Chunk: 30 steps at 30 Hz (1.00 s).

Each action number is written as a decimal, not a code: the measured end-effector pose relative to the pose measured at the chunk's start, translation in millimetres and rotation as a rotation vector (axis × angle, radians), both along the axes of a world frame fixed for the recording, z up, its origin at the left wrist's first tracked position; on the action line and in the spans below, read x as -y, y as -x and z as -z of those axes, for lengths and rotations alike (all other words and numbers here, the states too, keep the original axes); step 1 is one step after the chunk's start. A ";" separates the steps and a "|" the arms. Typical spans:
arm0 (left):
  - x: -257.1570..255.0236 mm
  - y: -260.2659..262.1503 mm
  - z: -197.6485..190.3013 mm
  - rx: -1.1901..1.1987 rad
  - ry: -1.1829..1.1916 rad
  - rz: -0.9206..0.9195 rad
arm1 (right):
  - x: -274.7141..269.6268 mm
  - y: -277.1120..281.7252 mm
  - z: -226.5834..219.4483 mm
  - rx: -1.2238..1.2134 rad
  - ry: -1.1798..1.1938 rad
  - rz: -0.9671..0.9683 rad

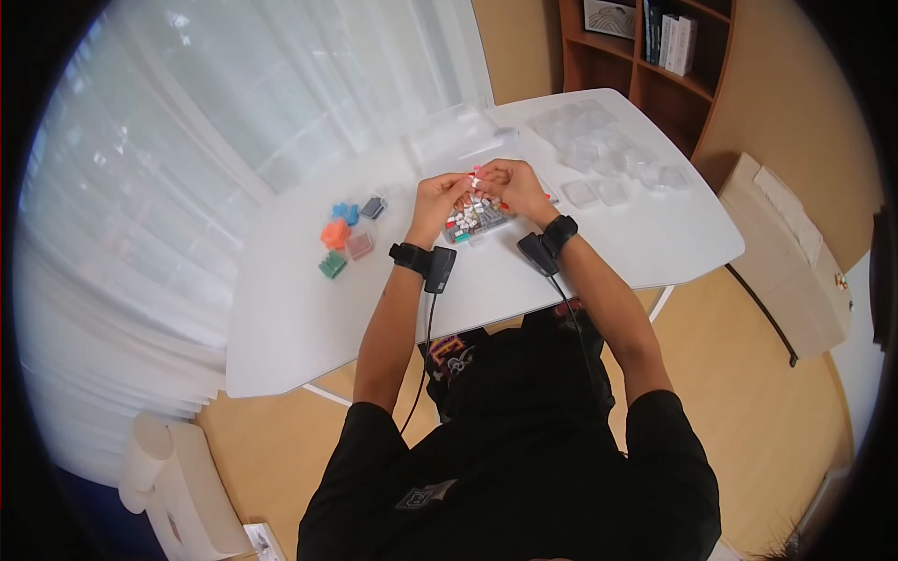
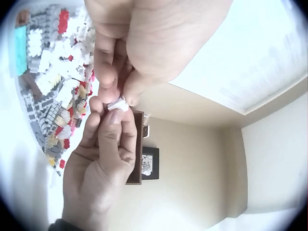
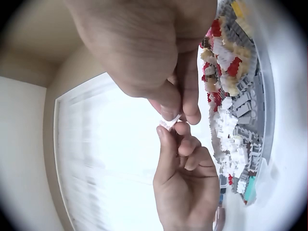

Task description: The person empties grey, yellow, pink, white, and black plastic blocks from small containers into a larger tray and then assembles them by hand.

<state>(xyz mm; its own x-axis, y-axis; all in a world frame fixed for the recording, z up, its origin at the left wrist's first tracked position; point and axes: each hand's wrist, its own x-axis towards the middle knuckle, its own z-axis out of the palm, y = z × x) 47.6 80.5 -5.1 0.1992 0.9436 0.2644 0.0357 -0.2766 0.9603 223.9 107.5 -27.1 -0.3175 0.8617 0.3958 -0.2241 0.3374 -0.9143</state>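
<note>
A small white piece (image 2: 118, 105) is pinched between the fingertips of both hands, which meet above a clear bin (image 1: 475, 241) full of small bricks. In the head view the left hand (image 1: 437, 202) comes from the left and the right hand (image 1: 516, 187) from the right. Thumb and fingers of each hand close round the white piece (image 3: 169, 123) in the right wrist view. White, grey, red and yellow bricks (image 3: 231, 139) fill the bin beside the hands. The fingers partly cover the piece.
Orange pieces (image 1: 336, 234), blue pieces (image 1: 345, 213), green pieces (image 1: 332, 265) and small boxes are at the left of the white table (image 1: 309, 337). Several clear containers (image 1: 599, 140) stand at the back right. A bookshelf (image 1: 683, 84) is behind the table.
</note>
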 end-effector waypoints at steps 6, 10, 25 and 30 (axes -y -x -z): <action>0.0 -0.5 0.4 0.061 0.036 0.022 | 1.0 -0.2 -1.7 -0.027 -0.031 0.005; 1.1 -3.5 1.2 0.042 0.010 0.032 | -0.6 -0.9 1.0 -0.002 0.000 0.022; 2.5 -5.2 1.4 0.015 0.049 -0.038 | -3.0 -1.5 5.2 0.011 -0.051 0.006; -2.0 -5.2 7.1 -0.042 0.032 -0.029 | 2.7 -0.4 1.8 0.027 -0.069 0.032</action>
<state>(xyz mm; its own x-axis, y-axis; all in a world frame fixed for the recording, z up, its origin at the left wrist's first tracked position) 52.8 82.4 -12.2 0.1816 0.9570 0.2262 0.0843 -0.2443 0.9660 224.3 104.8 -28.9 -0.3015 0.8427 0.4461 -0.1874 0.4064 -0.8943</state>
